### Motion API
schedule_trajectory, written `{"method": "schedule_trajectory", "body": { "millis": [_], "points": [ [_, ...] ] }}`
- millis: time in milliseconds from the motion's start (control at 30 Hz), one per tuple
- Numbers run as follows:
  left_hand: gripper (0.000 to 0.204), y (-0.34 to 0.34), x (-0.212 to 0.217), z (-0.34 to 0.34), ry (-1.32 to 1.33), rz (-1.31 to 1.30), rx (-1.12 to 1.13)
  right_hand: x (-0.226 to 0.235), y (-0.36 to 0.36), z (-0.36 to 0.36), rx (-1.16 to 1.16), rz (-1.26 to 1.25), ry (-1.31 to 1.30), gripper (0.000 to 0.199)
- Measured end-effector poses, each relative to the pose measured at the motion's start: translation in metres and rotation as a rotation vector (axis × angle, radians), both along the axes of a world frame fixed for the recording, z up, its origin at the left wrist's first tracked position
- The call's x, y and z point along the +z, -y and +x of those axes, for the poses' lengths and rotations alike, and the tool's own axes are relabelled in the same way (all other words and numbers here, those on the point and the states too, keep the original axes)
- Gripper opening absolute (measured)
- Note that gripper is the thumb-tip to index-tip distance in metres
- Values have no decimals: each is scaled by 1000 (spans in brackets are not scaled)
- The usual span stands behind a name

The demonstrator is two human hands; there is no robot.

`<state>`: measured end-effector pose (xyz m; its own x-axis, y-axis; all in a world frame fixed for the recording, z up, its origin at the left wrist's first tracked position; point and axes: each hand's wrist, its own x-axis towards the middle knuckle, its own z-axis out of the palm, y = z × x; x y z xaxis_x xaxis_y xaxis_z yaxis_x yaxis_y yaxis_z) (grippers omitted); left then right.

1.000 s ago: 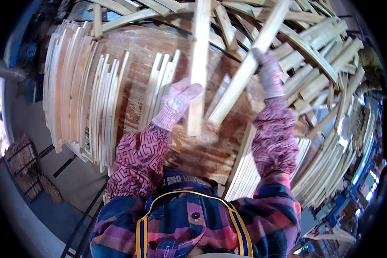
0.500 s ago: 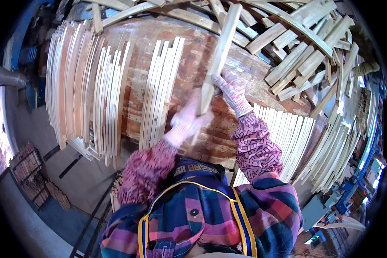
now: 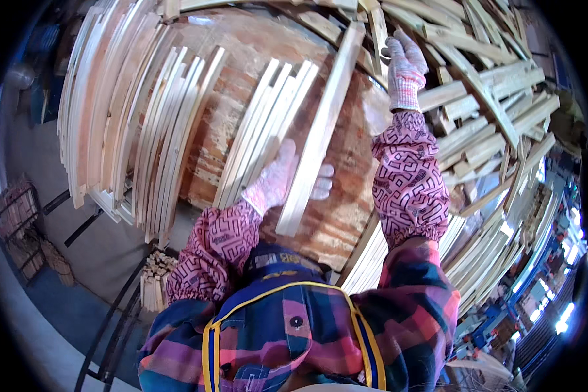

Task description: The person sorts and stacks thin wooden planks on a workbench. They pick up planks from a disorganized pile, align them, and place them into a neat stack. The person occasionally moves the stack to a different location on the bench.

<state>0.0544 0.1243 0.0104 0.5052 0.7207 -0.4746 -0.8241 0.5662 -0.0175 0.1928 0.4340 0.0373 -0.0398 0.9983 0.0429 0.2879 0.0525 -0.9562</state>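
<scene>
My left hand (image 3: 274, 178), in a pale knit glove, is closed around the lower half of a wooden strip (image 3: 327, 114). Its fingertips show on the strip's right side, and the strip slants up and away to the right. My right hand (image 3: 407, 62), gloved alike, is stretched forward to the near left edge of a loose pile of wooden strips (image 3: 477, 127). Its fingers reach out beside a pale strip (image 3: 377, 36), apart and with nothing seen in them. Just left of my left hand, a small group of strips (image 3: 255, 127) lies side by side on the worn reddish-brown tabletop (image 3: 219, 117).
More strips lie in rows at the left, one long row (image 3: 101, 111) and a shorter one (image 3: 170, 140). Another row (image 3: 366, 261) is partly hidden under my right arm. Bundled wood (image 3: 153, 281) and a dark metal frame (image 3: 114, 313) stand below the table at the lower left.
My right hand has let go of the strip and moved forward and right to the pile. The strip has come nearer to me, now held in my left hand alone.
</scene>
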Motion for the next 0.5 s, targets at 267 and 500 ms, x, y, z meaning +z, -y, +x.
{"method": "schedule_trajectory", "body": {
  "millis": [267, 500],
  "points": [
    [32, 40, 30, -20, -629, 115, -82, 57, -37, -163, 487, 375, 1112, 69],
    [37, 90, 80, -90, -743, -76, 261, 13, -55, -217, 345, 217, 1353, 68]
  ]
}}
